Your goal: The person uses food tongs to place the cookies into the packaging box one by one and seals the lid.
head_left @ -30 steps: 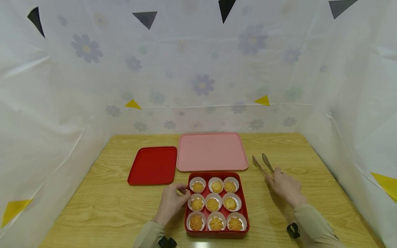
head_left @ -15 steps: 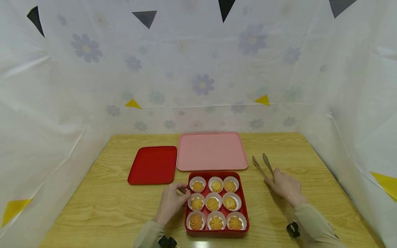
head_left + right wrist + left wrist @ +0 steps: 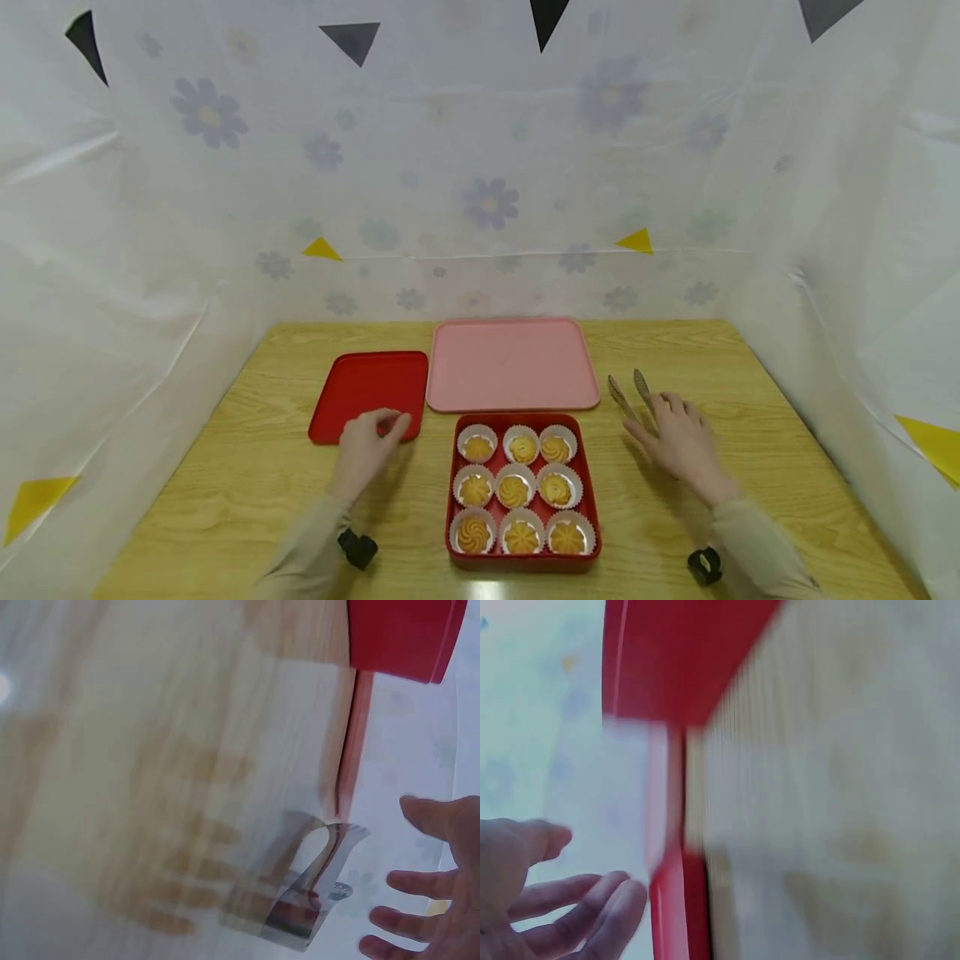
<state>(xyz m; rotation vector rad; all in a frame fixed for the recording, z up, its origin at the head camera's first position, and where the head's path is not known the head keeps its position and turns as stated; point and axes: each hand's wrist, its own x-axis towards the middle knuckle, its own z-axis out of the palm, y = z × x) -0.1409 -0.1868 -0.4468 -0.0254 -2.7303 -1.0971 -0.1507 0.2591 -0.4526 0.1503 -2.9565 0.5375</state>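
In the head view my left hand hovers at the front edge of the red tray, fingers loosely bent, nothing in them. The left wrist view shows a gap between thumb and fingers. To its right stands a red box with rows of swirled cookies in white paper cups. My right hand is just over the metal tongs, its fingers spread. In the right wrist view the tongs lie on the table, apart from the fingers of that hand.
A pink tray lies behind the box, beside the red tray. The wooden table is enclosed at the back and sides by a white flowered sheet.
My left hand has left the box's side and moved left toward the red tray. My right hand has let go of the tongs and spread its fingers. Box and trays stay put.
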